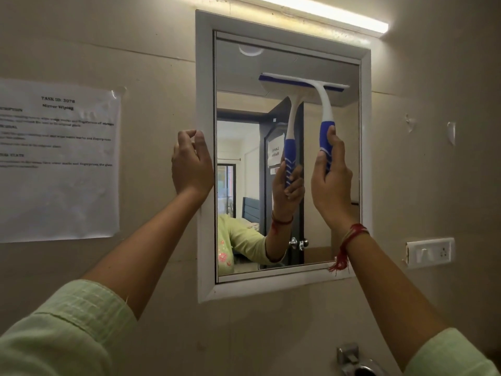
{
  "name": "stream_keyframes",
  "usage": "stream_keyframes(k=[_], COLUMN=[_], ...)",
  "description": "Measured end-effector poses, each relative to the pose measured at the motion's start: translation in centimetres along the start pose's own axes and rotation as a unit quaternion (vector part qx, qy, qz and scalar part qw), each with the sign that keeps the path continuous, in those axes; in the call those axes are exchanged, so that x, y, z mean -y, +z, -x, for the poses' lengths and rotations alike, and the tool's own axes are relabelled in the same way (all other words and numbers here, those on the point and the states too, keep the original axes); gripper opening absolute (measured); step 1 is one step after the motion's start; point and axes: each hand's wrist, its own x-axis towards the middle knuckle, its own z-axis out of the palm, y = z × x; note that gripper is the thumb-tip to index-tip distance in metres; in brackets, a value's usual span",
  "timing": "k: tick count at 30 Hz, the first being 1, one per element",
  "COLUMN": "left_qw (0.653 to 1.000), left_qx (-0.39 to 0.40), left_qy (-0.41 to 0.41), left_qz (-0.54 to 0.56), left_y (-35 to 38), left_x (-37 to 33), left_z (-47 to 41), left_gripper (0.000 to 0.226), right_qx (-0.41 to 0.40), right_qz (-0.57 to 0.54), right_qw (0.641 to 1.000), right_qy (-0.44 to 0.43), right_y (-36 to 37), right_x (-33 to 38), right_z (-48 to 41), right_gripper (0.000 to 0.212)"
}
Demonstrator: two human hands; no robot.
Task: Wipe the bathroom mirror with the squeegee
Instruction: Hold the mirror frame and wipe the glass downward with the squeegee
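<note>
The squeegee (311, 89) has its blade pressed high on the mirror (244, 164), in the upper right part of the glass. The right hand (332, 180) grips its blue handle with fingers wrapped around it. The left hand (191, 164) rests against the mirror's white frame (206, 240), fingers loosely curled and holding nothing.
</note>
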Motion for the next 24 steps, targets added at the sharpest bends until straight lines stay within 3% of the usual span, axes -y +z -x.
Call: stream_keyframes(k=[24], left_qw=[1.000], left_qx=[-0.011], left_qy=[0.009], left_qz=[-0.010], left_y=[0.1], left_x=[0.1], left_z=[-0.3], left_gripper=[0.040], right_qx=[0.046], right_qz=[0.015], right_qw=[0.998], right_qy=[0.037], right_y=[-2.5], right_x=[-0.9], right_z=[8.5], right_gripper=[0.044])
